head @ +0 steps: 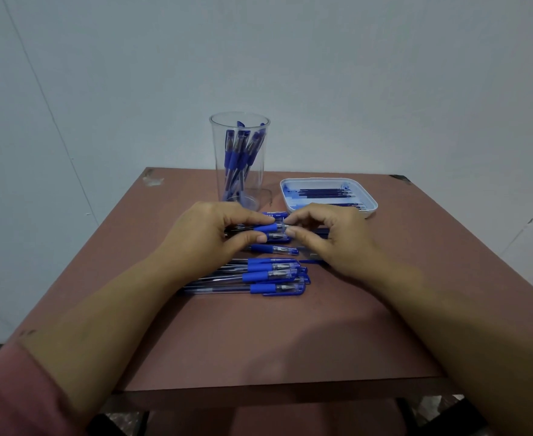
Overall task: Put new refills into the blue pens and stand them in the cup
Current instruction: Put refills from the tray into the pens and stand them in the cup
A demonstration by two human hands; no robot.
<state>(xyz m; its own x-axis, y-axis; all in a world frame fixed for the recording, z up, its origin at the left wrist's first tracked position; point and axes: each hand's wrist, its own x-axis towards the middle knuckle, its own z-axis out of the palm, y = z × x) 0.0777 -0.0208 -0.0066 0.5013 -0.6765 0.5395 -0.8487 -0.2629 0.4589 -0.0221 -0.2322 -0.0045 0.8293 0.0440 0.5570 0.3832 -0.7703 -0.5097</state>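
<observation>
Both hands meet over the middle of the table, clamped on one pen. The left hand pinches its blue grip between thumb and fingers, and the right hand pinches the tip end, fingertips almost touching the left's. More pens lie under and just in front of them, with a pile nearer the person (caps pointing right). Behind the hands stands the clear cup, already holding several pens. The white tray to its right holds refills.
</observation>
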